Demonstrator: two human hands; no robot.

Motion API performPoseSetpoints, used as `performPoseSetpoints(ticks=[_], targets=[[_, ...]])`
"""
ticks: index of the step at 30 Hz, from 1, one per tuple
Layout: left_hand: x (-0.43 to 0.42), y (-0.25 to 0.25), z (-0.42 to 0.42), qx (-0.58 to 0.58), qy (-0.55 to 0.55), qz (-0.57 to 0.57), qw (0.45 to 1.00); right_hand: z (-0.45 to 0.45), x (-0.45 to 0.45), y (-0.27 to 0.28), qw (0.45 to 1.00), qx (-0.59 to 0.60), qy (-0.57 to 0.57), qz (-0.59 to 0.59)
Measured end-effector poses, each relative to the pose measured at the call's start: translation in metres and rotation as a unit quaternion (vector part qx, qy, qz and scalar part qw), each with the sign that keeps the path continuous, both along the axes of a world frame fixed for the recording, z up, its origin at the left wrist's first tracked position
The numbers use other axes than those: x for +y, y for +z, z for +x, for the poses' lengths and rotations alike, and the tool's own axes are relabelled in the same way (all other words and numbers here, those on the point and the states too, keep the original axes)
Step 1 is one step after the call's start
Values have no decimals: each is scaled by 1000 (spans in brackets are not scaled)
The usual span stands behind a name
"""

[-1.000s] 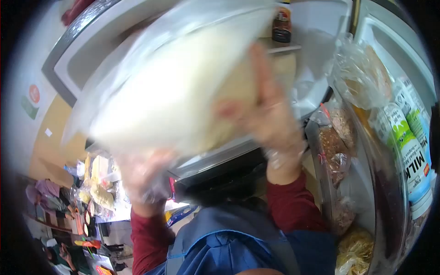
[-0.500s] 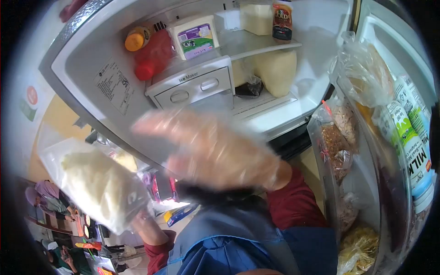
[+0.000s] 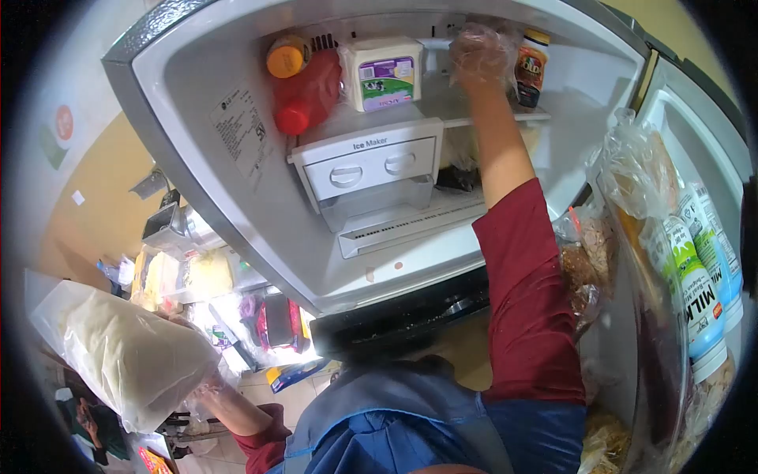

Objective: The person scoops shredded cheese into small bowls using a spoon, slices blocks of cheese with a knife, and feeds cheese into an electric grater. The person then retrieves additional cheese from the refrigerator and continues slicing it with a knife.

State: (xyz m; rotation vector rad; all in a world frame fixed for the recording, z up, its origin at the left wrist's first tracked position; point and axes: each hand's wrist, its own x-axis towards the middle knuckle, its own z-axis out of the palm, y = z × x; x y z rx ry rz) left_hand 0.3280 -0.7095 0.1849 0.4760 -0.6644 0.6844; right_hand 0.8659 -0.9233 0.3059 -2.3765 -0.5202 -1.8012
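My left hand [image 3: 209,393], in a clear plastic glove, grips a large clear plastic bag with a pale block [image 3: 126,347] inside, held outside the freezer at lower left. My right hand [image 3: 483,57], also in a clear glove, reaches over the upper freezer shelf [image 3: 505,118], fingers curled and mostly hidden. What they close on cannot be made out. To its right is a brown bottle with a yellow cap [image 3: 531,67]. To its left sits a white tub with a purple and green label [image 3: 387,75]. Pale bagged food [image 3: 458,146] lies partly hidden behind my right forearm.
A red bottle [image 3: 308,95] and a yellow-capped jar [image 3: 287,57] lie at upper left, above the ice maker [image 3: 371,162]. The open door [image 3: 695,103] at right holds milk bottles [image 3: 699,284] and bagged food [image 3: 584,253]. A knife [image 3: 229,332] lies on a lit surface at lower left.
My right hand has moved from in front of the freezer up onto its upper shelf, covering where a pale block stood. My left hand has lowered with the bag, which now lies more sideways.
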Motion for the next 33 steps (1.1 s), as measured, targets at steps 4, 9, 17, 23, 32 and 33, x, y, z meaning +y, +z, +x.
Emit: performPoseSetpoints(ticks=[4,9,17,23,32,33], targets=[[8,-5,-17,-12,39,-21,999,13,-1,13,998,25,-56,-34],[18,-9,-31,-24,71,-43,996,22,-8,27,996,37,-59,-48],[28,-16,-30,-33,86,-63,994,-17,0,62,964,251,-8,-92],[30,-23,-29,-23,94,-74,993,-73,12,47,707,471,527,18],[28,-32,-24,-13,94,-90,991,-51,13,40,514,577,634,-4],[27,-32,-23,-11,95,-90,991,-50,13,39,514,578,634,-4]])
